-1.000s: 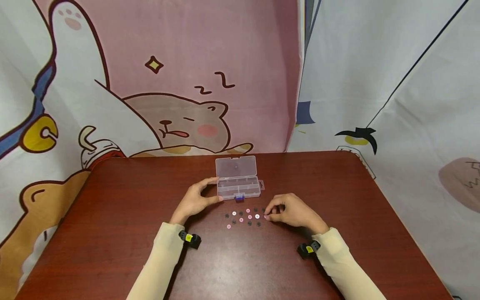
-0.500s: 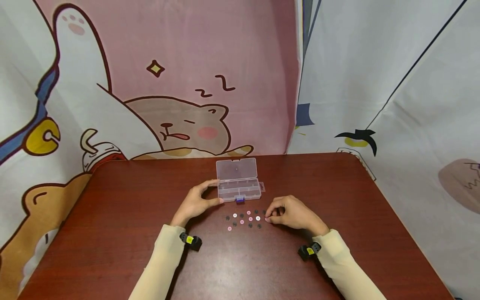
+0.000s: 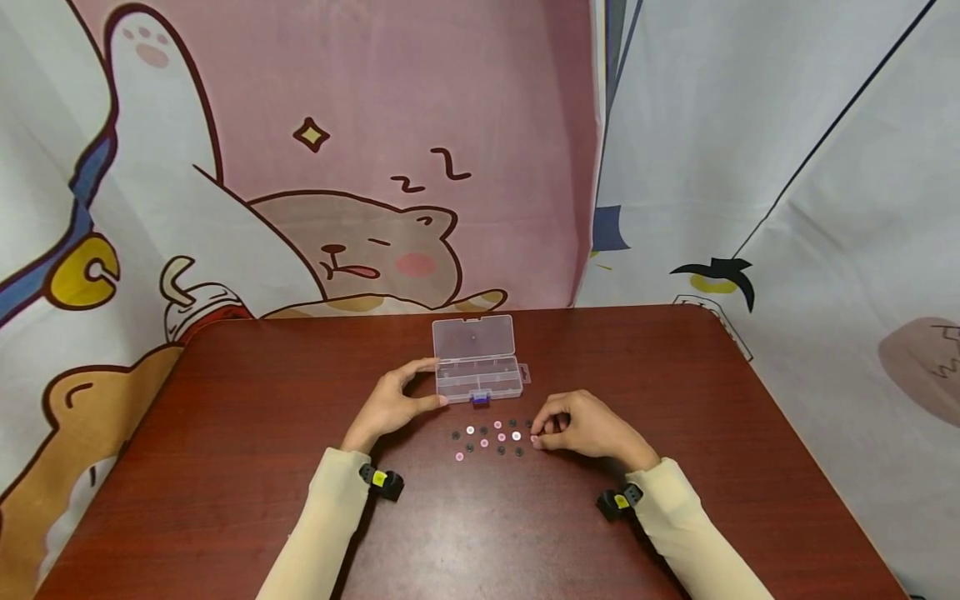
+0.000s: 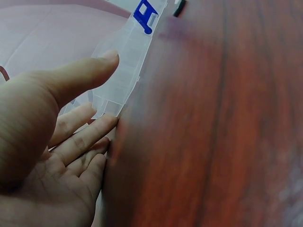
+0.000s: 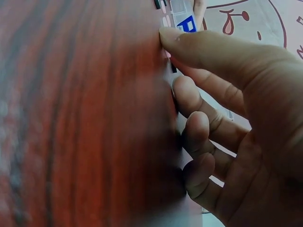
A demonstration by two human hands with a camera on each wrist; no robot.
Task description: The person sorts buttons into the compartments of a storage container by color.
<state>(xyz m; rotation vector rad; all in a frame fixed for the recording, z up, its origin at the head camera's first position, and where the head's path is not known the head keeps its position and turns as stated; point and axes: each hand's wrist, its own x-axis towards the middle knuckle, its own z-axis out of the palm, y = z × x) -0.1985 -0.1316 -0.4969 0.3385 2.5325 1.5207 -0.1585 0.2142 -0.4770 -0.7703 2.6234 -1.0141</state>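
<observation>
A clear plastic compartment box (image 3: 478,379) stands with its lid (image 3: 474,338) raised and its blue latch (image 3: 480,400) facing the person. My left hand (image 3: 390,407) holds its left end, thumb at the front corner and index finger near the hinge. In the left wrist view the fingertips (image 4: 110,122) touch the box end. In front of the box lie several small round buttons (image 3: 501,437), black, white and pink. At the right side of this group my right hand (image 3: 588,423) pinches a pink button (image 3: 534,438) between thumb and index finger, low at the tabletop. Its other fingers are curled.
The brown wooden table (image 3: 480,533) carries everything. A clear hanging tab (image 3: 524,372) juts from the box's right end. Behind the table hangs a printed cloth (image 3: 510,167) with cartoon animals. Each wrist wears a small black camera, such as the left one (image 3: 382,482).
The head view has shifted very slightly. Both hands keep their places, and a little more of the pink button shows at the right fingertips.
</observation>
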